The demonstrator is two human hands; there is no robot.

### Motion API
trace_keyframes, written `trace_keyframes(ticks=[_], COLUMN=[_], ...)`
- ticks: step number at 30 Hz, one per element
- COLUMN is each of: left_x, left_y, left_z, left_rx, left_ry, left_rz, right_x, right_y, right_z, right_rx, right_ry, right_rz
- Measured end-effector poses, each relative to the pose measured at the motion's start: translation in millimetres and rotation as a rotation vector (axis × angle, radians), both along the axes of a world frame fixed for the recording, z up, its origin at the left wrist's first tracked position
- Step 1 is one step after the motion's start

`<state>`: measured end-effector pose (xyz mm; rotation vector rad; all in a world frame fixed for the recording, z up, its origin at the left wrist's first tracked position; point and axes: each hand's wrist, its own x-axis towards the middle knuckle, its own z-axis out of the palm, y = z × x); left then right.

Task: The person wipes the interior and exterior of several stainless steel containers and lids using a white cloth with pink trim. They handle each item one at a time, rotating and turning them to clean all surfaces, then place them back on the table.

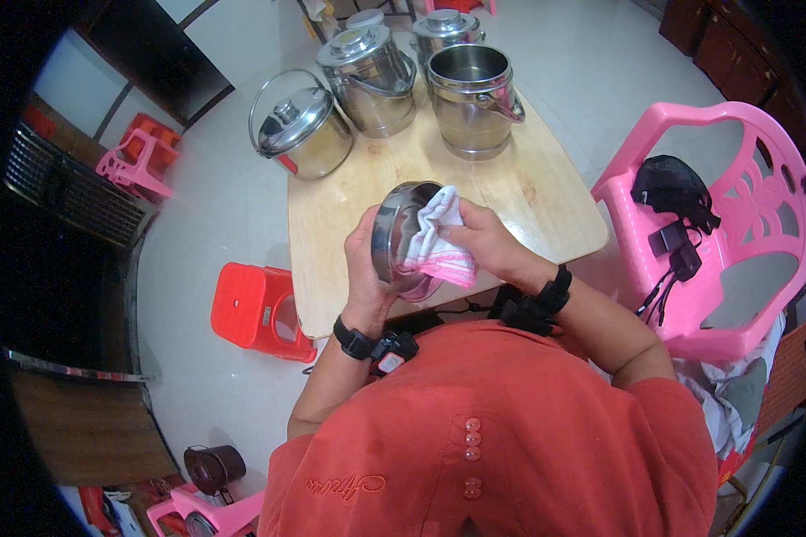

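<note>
My left hand [365, 272] grips a round, shallow stainless-steel vessel or lid [386, 235] by its outer side, holding it tilted above the near part of the table. In my right hand [490, 238] is a white cloth with a pink edge [443, 238], bunched against the inner side of the steel piece. The cloth covers much of that inside. Beyond my hands stands an open stainless-steel pail [473, 127], its handle hanging at the right. To the left of it are a lidded steel pail [375, 101] and a lidded pot [309, 137] with its handle raised.
Another lidded steel pail [443, 30] stands farther back on the wooden-top table [544, 201]. A red plastic stool [245, 302] is at the table's left. On the pink plastic chair [628, 235] at right lie a black mesh bag [672, 188] and black devices with cables [678, 252].
</note>
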<state>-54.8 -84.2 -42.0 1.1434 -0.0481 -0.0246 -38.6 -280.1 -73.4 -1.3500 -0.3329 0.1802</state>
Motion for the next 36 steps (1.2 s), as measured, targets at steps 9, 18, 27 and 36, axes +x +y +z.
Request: trace_keyframes(ticks=[9, 18, 27, 36], left_x=[-7.3, -2.7, 24.0, 35.8], left_y=[-10.5, 4.0, 11.2, 12.8], left_z=[13.0, -6.5, -47.0, -68.6], left_rx=[-0.105, -0.14, -0.524, -0.54], left_ry=[0.211, 0.015, 0.188, 0.221], left_rz=[-0.398, -0.312, -0.215, -0.065], right_x=[11.6, 17.0, 9.6, 15.6], right_y=[-17.4, -7.5, -7.0, 10.3], right_z=[56.7, 56.0, 26.4, 9.3], right_rx=[-0.745, -0.728, -1.137, -1.184], right_ry=[-0.87, -0.591, -0.584, -1.176], right_rz=[-0.398, -0.325, -0.292, -0.173])
